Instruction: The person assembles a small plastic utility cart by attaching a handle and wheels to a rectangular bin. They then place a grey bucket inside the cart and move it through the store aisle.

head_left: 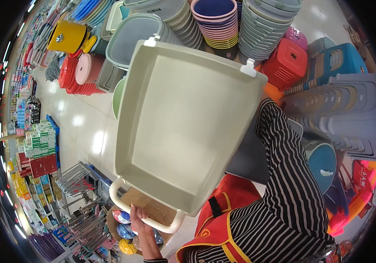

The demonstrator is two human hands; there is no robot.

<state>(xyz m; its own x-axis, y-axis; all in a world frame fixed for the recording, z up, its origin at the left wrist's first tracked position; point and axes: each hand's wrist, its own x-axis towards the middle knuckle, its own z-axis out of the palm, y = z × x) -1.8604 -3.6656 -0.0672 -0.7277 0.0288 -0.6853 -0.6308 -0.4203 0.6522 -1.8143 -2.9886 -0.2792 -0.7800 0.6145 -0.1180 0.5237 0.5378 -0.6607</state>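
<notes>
A large cream storage bin is held up in front of me, its open side and bare inside toward me. A thick white bail handle loops from its near end, and white clips sit at the far corners. My left hand is closed around the handle. My right arm, in a black-and-white striped sleeve, reaches up along the bin's right side. The cuff ends at the bin's edge, and my right hand is hidden behind it.
Stacked grey tubs and nested coloured buckets stand beyond the bin. On the right are a red stool and a row of grey plastic stools. A cardboard box with wrapped balls lies below; metal racks stand left.
</notes>
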